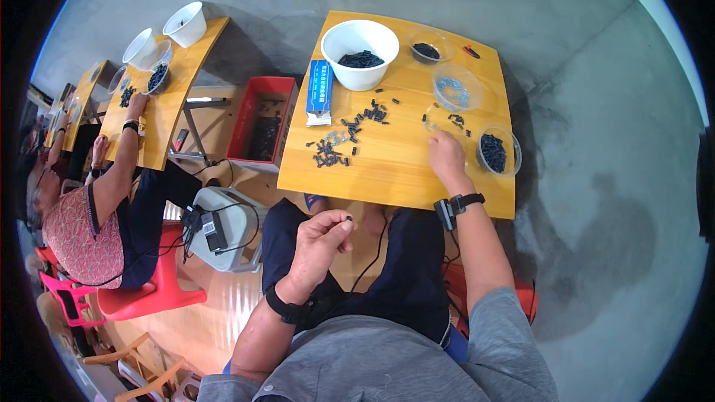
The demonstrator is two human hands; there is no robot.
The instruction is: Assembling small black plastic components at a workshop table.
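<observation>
My left hand [316, 247] is raised over my lap in front of the table's near edge. Its thumb and forefinger pinch a small black plastic piece [348, 218]. On the table, my right hand [447, 155] reaches down with fingers drawn together at some small clear pieces [430, 125]; whatever is between the fingertips is too small to make out. A clear round tub with bluish clear pieces [456, 94] stands just beyond that hand. To its right is a clear tub of black pieces [493, 152]. Loose black pieces [328, 155] lie scattered across the left half of the table.
A white bucket [360, 36] holding black pieces stands at the back beside a blue and white box [319, 93]. Another tub [427, 50] and a red-black tool [471, 52] lie at the far right. Left of the table is a red box [262, 123]; another person [93, 227] works beyond.
</observation>
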